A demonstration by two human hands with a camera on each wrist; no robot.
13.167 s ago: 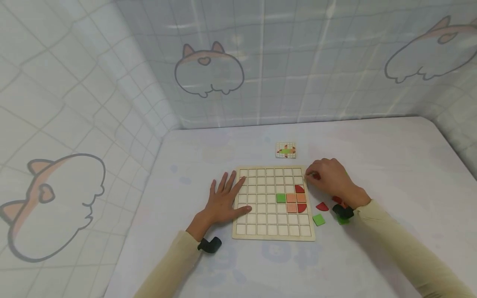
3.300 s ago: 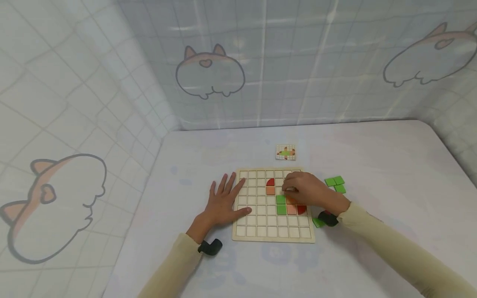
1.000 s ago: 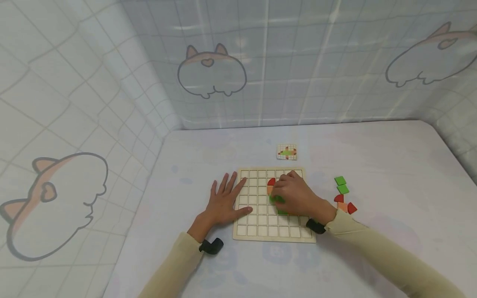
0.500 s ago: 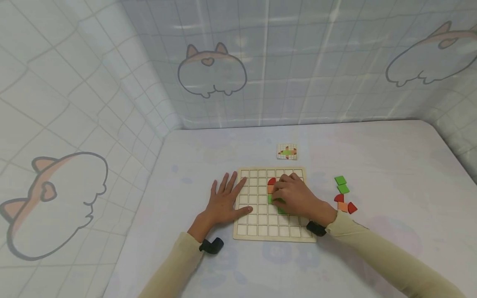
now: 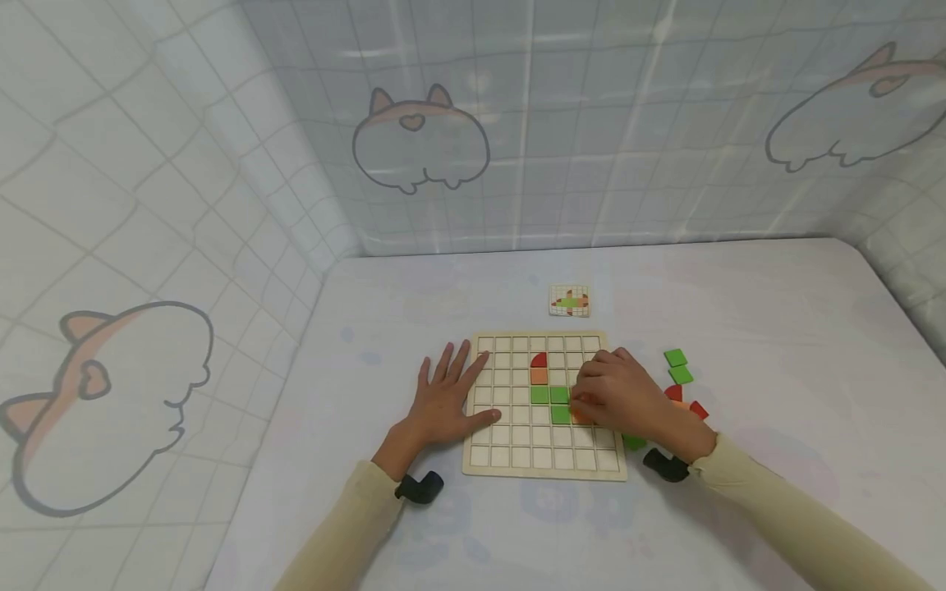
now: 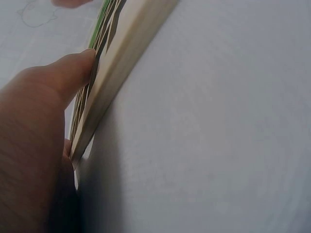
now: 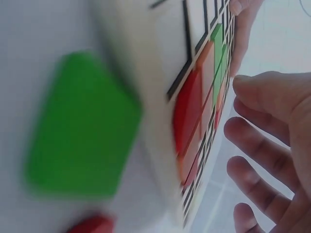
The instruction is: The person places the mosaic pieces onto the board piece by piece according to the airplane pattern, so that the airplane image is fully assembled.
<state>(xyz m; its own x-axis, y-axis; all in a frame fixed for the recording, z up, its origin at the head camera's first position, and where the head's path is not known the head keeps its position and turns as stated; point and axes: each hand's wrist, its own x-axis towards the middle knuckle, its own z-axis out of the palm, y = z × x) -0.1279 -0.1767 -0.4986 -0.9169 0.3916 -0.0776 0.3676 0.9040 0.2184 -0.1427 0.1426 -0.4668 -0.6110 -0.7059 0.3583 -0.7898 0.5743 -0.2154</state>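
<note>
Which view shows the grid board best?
The head view: it shows most of the grid board from above, though the left hand and right hand cover parts. Left wrist: an edge-on sliver. Right wrist: a slanted part.

Your grid board [image 5: 543, 474] shows smooth, matt wood; your sleeves [image 5: 798, 517], matt cloth; the wall covering [image 5: 562, 107], a plastic-looking gloss.

"Left hand [image 5: 441, 404]?"

"Palm down, fingers fanned, I note; thumb out towards the other hand. The left forearm [image 5: 336, 525] slants inward behind it."

"And the right hand [image 5: 619, 392]?"

"Back of the hand uppermost, fingers loosely bent, fingertips [image 7: 238, 127] separated."

"Right forearm [image 5: 805, 513]?"

"Slants inward likewise, sleeved."

"Spacing?"

"Hands apart, side by side, by my observation."
</note>
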